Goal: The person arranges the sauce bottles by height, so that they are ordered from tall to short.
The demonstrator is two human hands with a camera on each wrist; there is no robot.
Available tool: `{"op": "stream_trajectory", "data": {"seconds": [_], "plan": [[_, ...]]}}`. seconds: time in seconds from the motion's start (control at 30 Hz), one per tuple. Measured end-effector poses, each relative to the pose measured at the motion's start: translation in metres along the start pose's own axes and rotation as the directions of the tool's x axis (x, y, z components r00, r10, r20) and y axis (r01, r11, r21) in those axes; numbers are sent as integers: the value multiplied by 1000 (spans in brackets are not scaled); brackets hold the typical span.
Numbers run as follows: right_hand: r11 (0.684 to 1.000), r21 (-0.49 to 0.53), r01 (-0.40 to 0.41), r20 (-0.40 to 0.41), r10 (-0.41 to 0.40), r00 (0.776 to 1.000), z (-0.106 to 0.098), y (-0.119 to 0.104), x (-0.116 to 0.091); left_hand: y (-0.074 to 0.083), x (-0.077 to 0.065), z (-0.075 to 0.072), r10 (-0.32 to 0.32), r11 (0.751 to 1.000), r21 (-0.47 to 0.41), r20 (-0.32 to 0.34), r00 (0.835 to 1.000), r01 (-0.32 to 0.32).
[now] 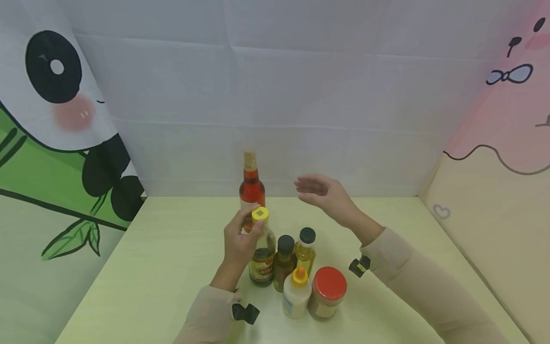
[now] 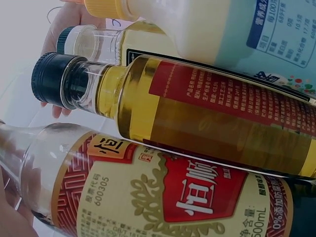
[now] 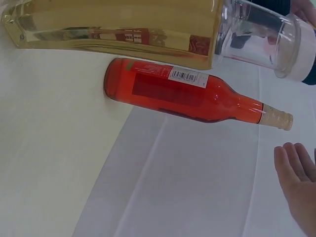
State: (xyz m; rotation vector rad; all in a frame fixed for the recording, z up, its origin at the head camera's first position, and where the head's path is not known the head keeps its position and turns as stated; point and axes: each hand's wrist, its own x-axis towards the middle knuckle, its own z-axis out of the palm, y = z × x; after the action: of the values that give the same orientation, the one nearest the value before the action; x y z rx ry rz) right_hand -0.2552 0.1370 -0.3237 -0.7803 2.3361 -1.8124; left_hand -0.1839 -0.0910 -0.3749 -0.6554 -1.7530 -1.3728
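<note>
My left hand (image 1: pixel 240 241) grips the neck of a yellow-capped vinegar bottle (image 1: pixel 262 265), thumb on the near side and fingers behind. The bottle stands upright; its cream and red label (image 2: pixel 163 192) fills the lower left wrist view. Further back, a bottle of red liquid (image 1: pixel 252 190) with a tan-wrapped top stands near the wall, partly hidden by the left hand. To its right, my right hand (image 1: pixel 325 195) is raised above the table with fingers extended and nothing held. The right wrist view shows that hand (image 3: pixel 300 185) apart from the red bottle (image 3: pixel 177 94).
Close to the vinegar bottle's right stand a dark-capped bottle (image 1: pixel 284 265), a yellow oil bottle (image 1: pixel 305 253), a white squeeze bottle (image 1: pixel 296 298) with an orange tip, and a red-lidded jar (image 1: pixel 327 296). A pale cloth wall (image 1: pixel 335 110) rises behind the table (image 1: pixel 172 267).
</note>
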Motion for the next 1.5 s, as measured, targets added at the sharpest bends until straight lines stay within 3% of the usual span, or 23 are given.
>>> {"op": "stream_trajectory", "data": {"seconds": [0.07, 0.3, 1.0, 1.5], "plan": [[1000, -7, -6, 7, 6, 1000, 0, 0, -3, 0, 0, 0, -5, 1000, 3, -1, 1000, 5], [1000, -8, -9, 20, 9, 1000, 0, 1, -12, -37, -15, 2, -15, 1000, -19, 0, 1000, 15], [999, -18, -45, 25, 45, 999, 6, 13, -38, -36, -14, 1, -28, 1000, -9, -6, 1000, 28], [996, 76, -36, 75, 31, 997, 12, 15, -60, -28, -10, 1, -26, 1000, -17, -4, 1000, 26]]}}
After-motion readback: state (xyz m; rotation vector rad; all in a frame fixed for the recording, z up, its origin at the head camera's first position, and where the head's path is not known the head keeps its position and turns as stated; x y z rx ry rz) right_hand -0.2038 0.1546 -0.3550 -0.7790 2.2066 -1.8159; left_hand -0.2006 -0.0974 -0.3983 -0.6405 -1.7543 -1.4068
